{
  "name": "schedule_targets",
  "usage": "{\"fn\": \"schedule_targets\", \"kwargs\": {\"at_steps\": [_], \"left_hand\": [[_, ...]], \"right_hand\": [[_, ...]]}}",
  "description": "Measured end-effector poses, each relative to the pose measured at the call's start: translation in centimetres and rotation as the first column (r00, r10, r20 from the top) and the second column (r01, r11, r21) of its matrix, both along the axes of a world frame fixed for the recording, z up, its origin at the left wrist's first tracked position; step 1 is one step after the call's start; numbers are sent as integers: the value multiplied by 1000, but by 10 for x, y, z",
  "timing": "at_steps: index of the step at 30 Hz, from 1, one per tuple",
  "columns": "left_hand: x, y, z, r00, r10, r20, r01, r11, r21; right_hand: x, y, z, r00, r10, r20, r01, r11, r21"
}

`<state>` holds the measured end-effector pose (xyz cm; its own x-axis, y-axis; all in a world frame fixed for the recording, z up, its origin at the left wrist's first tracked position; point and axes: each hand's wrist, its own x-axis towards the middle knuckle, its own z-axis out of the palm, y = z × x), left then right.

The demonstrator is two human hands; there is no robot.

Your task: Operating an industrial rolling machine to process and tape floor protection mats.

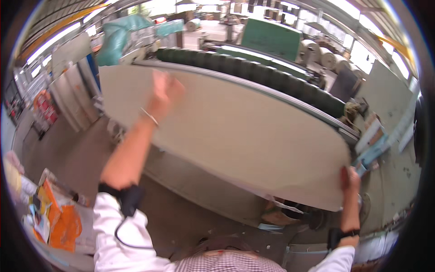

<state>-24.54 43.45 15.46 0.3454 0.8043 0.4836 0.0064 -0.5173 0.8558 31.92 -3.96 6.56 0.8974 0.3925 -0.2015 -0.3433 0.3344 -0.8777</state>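
A large beige sheet (235, 131) lies slanting across the front of a machine with a long dark green roller (253, 75). Over the sheet's far left part is my left hand (164, 93), smeared by motion, so its fingers and any contact with the sheet are unclear. At the sheet's right edge my right hand (351, 181) grips the border. A dark reddish patch shows at its fingertips; what it is I cannot make out. The lower edge of the sheet hangs free toward me.
Boards (74, 97) lean at the left. An orange bag (63, 222) sits among packages at the lower left. Beyond the roller stand a green panel (272, 38) and several large rolls (327, 59). A grey panel (385, 90) rises at the right.
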Motion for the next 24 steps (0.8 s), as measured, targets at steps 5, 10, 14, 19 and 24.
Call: {"fn": "schedule_targets", "kwargs": {"at_steps": [5,10,14,19,24], "left_hand": [[134,-211,-100,669,97,-737,538,621,570],[158,-221,-70,332,-23,-943,528,833,165],[192,-217,-41,72,-194,-978,506,852,-132],[205,-205,-44,-112,-284,-952,448,841,-304],[209,-209,-48,-121,-309,-943,405,852,-331]], "right_hand": [[-17,11,-38,951,169,257,-132,979,-157],[-47,-151,68,-42,85,995,818,575,-15],[-15,-306,100,-372,-69,926,902,211,378],[14,-352,90,-142,67,988,888,449,98],[35,-370,94,-128,-51,990,832,538,135]]}}
